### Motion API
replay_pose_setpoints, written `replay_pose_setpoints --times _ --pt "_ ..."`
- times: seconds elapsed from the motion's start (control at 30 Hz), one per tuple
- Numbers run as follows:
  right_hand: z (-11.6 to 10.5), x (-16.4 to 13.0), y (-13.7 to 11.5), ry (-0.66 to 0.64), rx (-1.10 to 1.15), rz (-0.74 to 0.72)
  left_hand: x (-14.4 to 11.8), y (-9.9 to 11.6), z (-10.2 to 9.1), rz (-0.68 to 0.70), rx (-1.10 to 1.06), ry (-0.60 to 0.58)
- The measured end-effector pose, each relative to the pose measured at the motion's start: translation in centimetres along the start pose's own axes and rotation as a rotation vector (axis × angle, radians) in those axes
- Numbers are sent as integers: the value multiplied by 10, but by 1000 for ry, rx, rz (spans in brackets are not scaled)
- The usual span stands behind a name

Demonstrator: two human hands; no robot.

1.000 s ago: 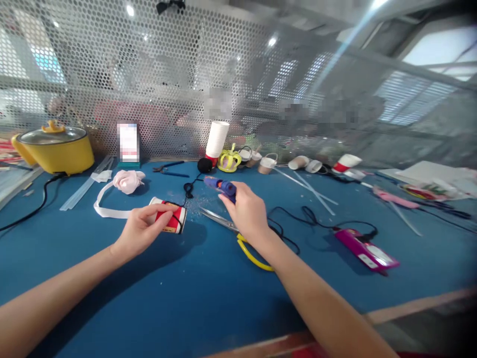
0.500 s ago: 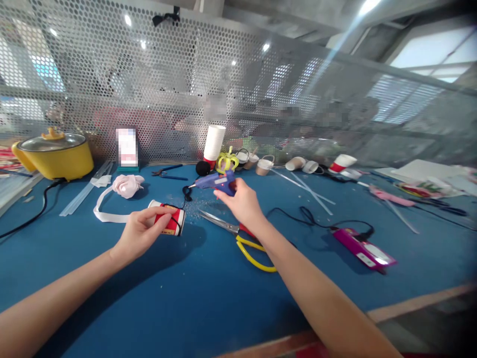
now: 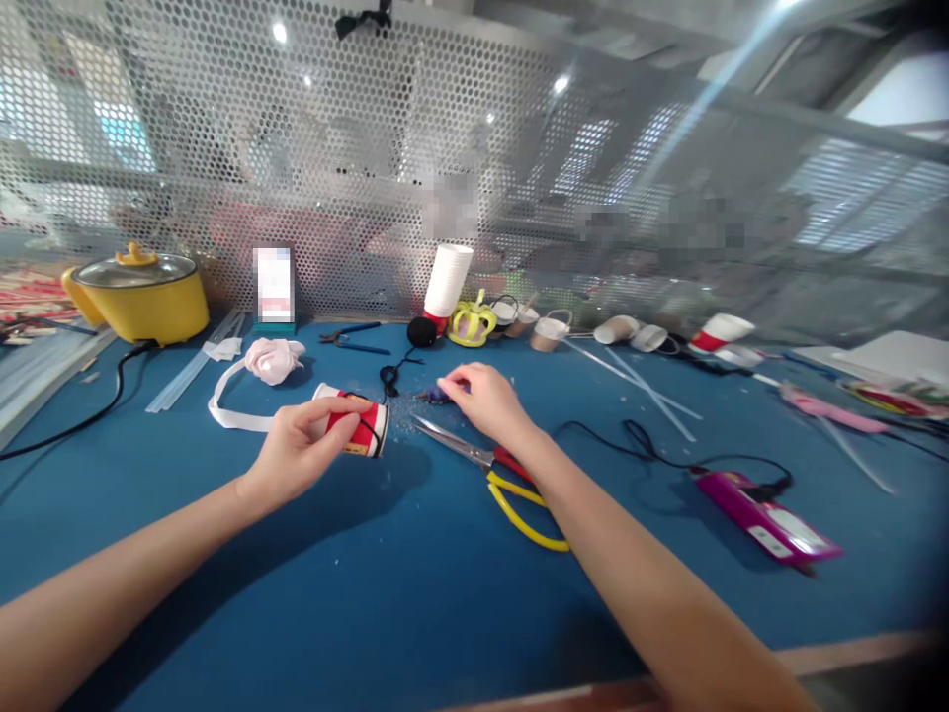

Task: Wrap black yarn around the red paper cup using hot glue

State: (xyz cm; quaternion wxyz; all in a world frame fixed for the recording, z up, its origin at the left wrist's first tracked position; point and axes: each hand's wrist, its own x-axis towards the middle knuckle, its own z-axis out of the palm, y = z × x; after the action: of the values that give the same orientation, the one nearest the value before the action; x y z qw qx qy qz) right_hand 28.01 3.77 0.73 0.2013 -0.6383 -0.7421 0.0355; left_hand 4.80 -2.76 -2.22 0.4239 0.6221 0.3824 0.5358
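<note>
The left hand [image 3: 303,447] gripped a red-and-white paper cup [image 3: 354,426] lying on its side on the blue table [image 3: 386,593], thumb on top and fingers beneath, with a thin black cord [image 3: 388,378] running off from the cup's mouth toward a black ball [image 3: 421,331] behind it. Just to the right of the cup, the right hand [image 3: 478,399] lay closed over a small blue glue gun [image 3: 434,395], only the tip showing from under the fingers; whether the hand was squeezing it or merely covering it could not be told. The nozzle pointed toward the cup, close to the left hand's fingertips, so a hot tip or a drip of glue might have burned them or smeared the cup's side. A pair of scissors [image 3: 493,470] with yellow and red handles lay right of the cup and under the right forearm, blades aimed at the cup; a dragging wrist might have caught them. The gun's black cable [image 3: 638,445] trailed farther right to a pink power bank [image 3: 763,514], and a tug could have jerked the gun off aim. The cup, held only lightly, could have rolled or been crushed.
</note>
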Motion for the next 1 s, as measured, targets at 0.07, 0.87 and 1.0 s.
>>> replay_pose_setpoints --times 0.07,0.87,1.0 --pt "-8 -13 -28 -35 234 -208 1 -1 -2 35 86 -9" --pt "18 -32 -52 -688 1319 112 -7 10 -1 338 356 -128" --pt "18 -36 -55 -582 1486 102 -6 8 0 296 298 -124"
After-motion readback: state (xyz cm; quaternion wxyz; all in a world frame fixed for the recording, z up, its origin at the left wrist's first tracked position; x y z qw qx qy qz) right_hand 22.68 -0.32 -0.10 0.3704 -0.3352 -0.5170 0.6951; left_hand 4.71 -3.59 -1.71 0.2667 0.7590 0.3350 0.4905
